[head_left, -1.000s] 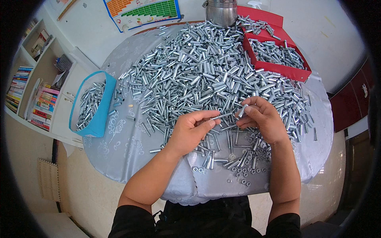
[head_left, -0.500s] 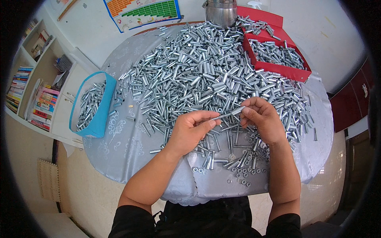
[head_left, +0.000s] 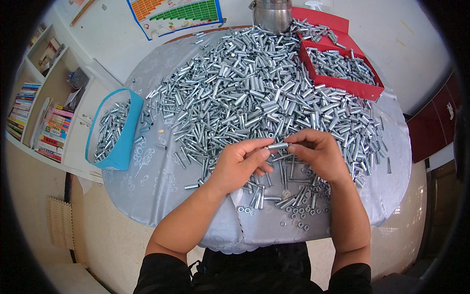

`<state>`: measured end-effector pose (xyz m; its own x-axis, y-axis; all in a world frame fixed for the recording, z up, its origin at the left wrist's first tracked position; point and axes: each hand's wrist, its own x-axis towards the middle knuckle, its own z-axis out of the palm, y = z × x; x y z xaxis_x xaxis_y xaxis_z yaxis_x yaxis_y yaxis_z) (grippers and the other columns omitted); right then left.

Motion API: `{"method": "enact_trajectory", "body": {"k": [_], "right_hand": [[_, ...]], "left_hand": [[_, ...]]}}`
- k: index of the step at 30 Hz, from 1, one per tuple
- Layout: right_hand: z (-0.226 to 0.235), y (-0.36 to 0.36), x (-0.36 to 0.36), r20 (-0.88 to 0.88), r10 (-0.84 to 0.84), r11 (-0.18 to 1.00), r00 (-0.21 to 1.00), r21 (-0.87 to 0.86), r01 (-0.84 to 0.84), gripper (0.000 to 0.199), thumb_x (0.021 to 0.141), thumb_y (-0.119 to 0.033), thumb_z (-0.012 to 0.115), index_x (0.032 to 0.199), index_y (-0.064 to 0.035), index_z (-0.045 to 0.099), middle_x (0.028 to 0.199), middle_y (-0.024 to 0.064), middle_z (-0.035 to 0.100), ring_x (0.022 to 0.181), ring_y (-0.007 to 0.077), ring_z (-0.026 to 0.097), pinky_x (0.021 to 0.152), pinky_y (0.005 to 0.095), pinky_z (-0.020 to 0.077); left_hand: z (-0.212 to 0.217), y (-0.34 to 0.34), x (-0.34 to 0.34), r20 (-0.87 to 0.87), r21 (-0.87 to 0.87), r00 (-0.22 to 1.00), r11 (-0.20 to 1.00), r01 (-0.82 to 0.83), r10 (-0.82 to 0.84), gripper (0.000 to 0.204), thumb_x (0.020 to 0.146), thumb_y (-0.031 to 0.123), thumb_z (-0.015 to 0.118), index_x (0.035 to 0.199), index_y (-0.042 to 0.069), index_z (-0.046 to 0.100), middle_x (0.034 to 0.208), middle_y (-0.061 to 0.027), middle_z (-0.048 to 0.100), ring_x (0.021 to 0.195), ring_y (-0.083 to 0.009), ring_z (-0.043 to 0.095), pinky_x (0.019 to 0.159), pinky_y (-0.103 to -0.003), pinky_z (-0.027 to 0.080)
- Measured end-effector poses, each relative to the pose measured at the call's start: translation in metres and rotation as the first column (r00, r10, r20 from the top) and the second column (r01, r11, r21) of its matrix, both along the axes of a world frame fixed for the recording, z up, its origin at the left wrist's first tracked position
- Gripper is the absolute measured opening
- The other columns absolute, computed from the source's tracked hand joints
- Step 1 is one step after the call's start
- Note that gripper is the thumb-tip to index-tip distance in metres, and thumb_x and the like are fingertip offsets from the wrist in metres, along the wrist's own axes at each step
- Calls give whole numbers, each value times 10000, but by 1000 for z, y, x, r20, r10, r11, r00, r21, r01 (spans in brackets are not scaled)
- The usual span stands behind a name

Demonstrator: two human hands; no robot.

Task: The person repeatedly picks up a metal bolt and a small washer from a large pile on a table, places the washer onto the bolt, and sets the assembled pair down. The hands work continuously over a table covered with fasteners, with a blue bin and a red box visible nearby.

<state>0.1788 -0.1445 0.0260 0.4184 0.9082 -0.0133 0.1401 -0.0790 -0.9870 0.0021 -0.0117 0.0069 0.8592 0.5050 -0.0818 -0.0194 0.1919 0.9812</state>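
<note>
Between my two hands lies a shiny metal sleeve, roughly level above the near edge of the heap. My left hand is closed in a pinch at its left end, on the bolt that runs into the sleeve; most of that bolt is hidden. At the other end, my right hand pinches with thumb and forefinger, and its fingertips cover the tip. Beneath and beyond both hands spreads a large heap of loose bolts and sleeves. Small nuts and washers lie near the table's front edge, beside several sleeves.
A blue box holding metal parts stands at the left of the cloth-covered round table. At the back right is a red box full of bolts, its lid also loaded. A steel pot stands behind the heap. Bookshelves are at far left.
The sleeve in my right hand has come down and left onto the bolt in my left hand. It has turned from slanted to nearly level, and my hands are closer together.
</note>
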Motion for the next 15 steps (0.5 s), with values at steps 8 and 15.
{"method": "enact_trajectory", "body": {"k": [8,15], "right_hand": [[-3,1,-6,257,46,998,965,26,-54,121,868,-109,697,907,5,689,770,44,632,702,96,561,639,255,455],[3,-3,8,367,-27,1000,930,16,23,100,857,-86,682,895,7,689,798,80,656,727,159,603,668,290,476]], "left_hand": [[-3,6,-1,57,139,998,990,-22,14,200,892,28,641,1086,-16,630,915,-93,689,641,-76,584,578,-206,480],[-5,10,1,66,74,994,993,-96,91,192,901,42,631,1079,-31,637,904,-122,701,587,-84,575,546,-210,477]]}}
